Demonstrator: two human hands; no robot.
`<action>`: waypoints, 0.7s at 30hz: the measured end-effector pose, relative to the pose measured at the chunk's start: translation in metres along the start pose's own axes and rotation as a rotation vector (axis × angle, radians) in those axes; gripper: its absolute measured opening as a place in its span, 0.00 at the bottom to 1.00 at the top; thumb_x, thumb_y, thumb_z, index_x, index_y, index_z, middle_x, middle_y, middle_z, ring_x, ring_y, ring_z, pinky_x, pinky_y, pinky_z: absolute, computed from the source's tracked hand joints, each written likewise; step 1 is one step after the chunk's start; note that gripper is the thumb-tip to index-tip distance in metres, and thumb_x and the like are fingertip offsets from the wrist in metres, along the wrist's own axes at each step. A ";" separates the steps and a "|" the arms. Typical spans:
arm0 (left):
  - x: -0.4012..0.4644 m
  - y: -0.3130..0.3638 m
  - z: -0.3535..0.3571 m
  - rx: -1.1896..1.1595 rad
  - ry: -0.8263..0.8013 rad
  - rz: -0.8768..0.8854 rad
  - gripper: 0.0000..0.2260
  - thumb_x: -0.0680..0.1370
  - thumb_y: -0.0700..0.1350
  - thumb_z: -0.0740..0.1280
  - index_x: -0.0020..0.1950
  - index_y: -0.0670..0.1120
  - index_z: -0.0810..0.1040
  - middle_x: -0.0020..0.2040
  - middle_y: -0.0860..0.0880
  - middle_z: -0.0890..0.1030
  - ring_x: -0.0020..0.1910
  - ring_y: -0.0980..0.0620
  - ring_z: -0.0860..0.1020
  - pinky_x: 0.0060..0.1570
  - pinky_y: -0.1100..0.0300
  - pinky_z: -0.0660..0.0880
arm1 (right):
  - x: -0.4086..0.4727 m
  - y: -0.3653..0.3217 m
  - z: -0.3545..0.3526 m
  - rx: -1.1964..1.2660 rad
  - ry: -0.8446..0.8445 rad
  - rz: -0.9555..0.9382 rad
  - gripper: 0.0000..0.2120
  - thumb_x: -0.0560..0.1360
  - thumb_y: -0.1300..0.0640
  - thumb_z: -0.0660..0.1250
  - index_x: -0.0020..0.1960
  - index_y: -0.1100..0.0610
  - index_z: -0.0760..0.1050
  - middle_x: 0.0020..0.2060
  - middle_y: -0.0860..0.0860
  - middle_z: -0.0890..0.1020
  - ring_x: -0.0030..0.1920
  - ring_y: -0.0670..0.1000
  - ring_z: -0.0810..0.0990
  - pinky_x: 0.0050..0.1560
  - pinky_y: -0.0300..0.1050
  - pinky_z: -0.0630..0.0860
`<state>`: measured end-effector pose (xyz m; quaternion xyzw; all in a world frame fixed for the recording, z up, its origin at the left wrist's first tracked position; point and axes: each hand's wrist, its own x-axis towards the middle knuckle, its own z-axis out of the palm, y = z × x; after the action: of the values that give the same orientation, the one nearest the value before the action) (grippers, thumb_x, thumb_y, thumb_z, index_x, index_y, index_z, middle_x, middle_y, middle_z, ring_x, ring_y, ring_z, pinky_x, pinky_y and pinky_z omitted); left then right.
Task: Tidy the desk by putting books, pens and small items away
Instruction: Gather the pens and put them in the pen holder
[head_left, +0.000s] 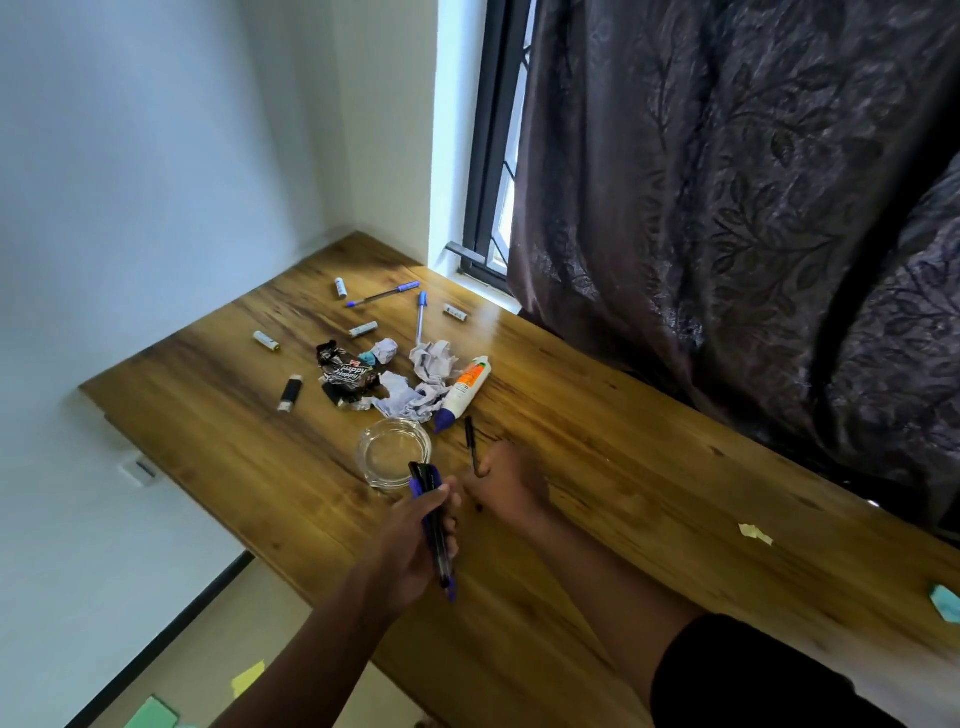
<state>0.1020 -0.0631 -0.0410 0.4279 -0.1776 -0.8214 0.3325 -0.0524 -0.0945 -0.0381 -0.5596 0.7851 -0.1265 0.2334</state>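
Wooden desk (623, 493) surface carries all items. Nearest the camera, the left hand (415, 540) grips a bundle of pens (434, 525), blue and black, with its fingers curled round the barrels; the bundle stands tilted above the desk edge, caps pointing away from the person. Just beside it, the right hand (506, 480) rests low on the desk and pinches the near end of a black pen (471, 439), which lies flat on the wood and points toward the far side. A clear glass dish (392, 457) sits just left of that pen and just beyond the left hand. Beyond the dish lies a white glue tube (465, 392) with a blue cap, touching a heap of crumpled paper (428, 382). A black snack wrapper (345, 376) lies against the left side of the heap. A black lighter (290, 393) lies apart, farther left. Farther back, four white batteries (266, 341) are scattered, well apart from each other. Two blue-capped pens lie at the far end: one capped pen (420, 317) pointing into the paper heap, and one dark-barrelled pen (383, 294) nearer the wall. At the right edge of the desk lie a yellow paper scrap (756, 534) and a teal scrap (946, 603). A dark patterned curtain (753, 208) hangs behind the desk, beside the window frame (493, 156).
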 end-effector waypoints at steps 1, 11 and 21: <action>0.001 0.000 -0.002 0.006 0.022 -0.006 0.11 0.82 0.44 0.66 0.64 0.43 0.78 0.41 0.50 0.78 0.33 0.55 0.71 0.33 0.59 0.68 | 0.002 -0.003 0.000 -0.014 -0.003 0.022 0.19 0.74 0.46 0.75 0.32 0.49 0.69 0.28 0.46 0.72 0.29 0.48 0.71 0.27 0.41 0.63; 0.004 -0.007 0.012 -0.077 0.010 0.027 0.13 0.80 0.55 0.70 0.43 0.48 0.74 0.33 0.52 0.67 0.27 0.57 0.62 0.27 0.62 0.60 | -0.053 -0.010 -0.030 0.323 0.151 -0.069 0.06 0.75 0.50 0.73 0.46 0.53 0.81 0.36 0.45 0.83 0.36 0.43 0.81 0.37 0.44 0.80; -0.002 -0.015 0.045 -0.285 -0.109 0.130 0.29 0.74 0.72 0.66 0.51 0.46 0.79 0.38 0.50 0.73 0.29 0.54 0.69 0.31 0.61 0.63 | -0.119 -0.005 -0.038 0.105 0.096 -0.243 0.09 0.77 0.45 0.67 0.51 0.50 0.81 0.42 0.46 0.84 0.41 0.47 0.80 0.39 0.44 0.77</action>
<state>0.0598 -0.0507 -0.0229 0.3188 -0.1046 -0.8370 0.4322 -0.0364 0.0130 0.0237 -0.6309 0.7140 -0.2215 0.2076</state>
